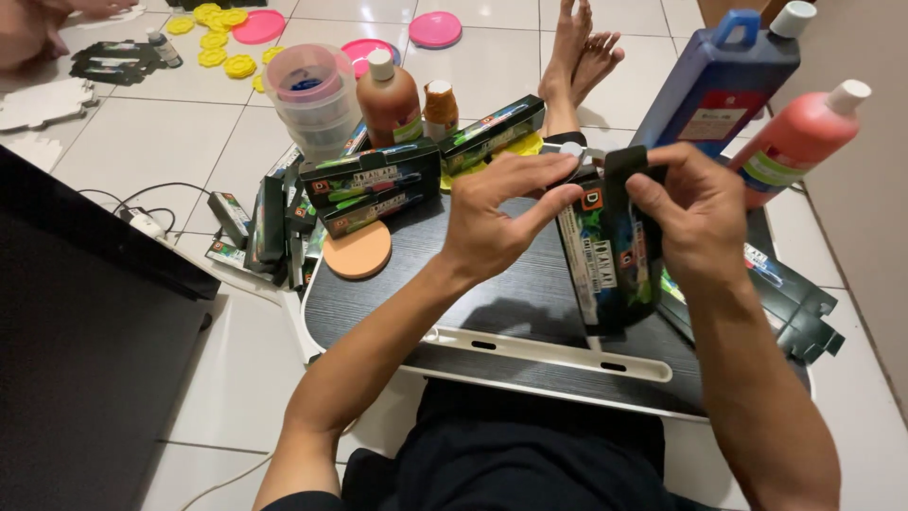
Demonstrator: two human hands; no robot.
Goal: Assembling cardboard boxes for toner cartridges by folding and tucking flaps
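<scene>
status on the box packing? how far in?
Done: closed boxes stacked at the lap desk's far edge. In hand: left hand and right hand working the top flap of an upright box. Left: flat unfolded boxes at the right.

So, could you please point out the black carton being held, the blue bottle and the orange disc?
black carton (605, 270), head view, front panel.
blue bottle (719, 80), head view, body above the label.
orange disc (357, 251), head view, top face.
</scene>
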